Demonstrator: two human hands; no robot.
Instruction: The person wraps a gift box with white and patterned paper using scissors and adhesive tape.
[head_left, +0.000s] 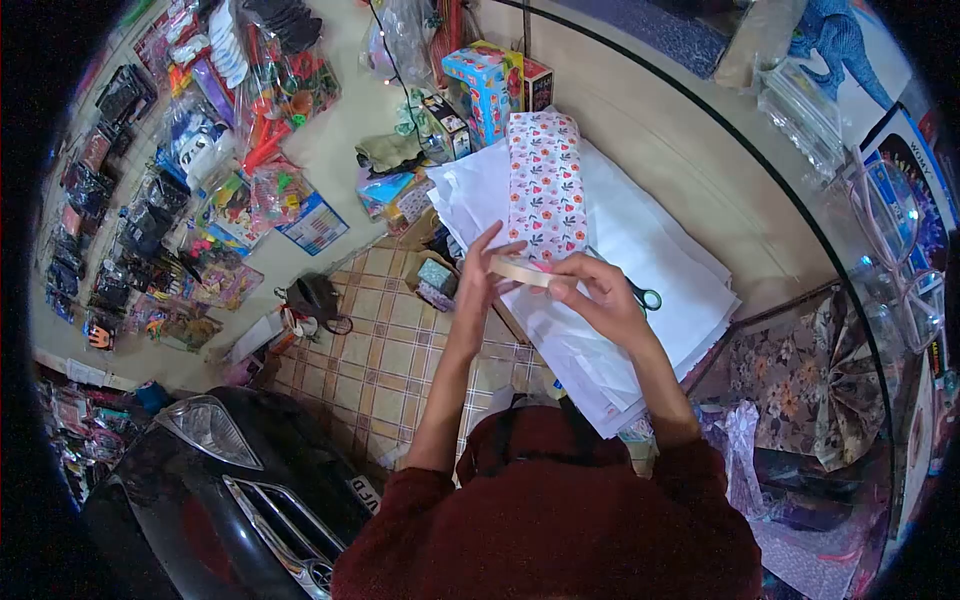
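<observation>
**Tape roll held above the paper — a loose end may stick where it should not**

While both hands meet over the counter, the left hand (pixel 483 275) and right hand (pixel 592 290) share a roll of tape (pixel 520 271), fingers of each curled and pinching its rim, the right thumb apparently picking at the edge. If the free end cannot be found, a nail may tear it into a sliver — or the strip could fold onto itself. At 3 o'clock of the roll, scissors (pixel 640 294) lie half hidden behind the right hand; a blind reach risks a nick. Beneath, loose white sheets (pixel 640 250) could shift or catch stray tape. Farther, at 12 o'clock, the floral-wrapped parcel (pixel 545 180) rests on them, and a snagged sheet would drag it askew.
</observation>
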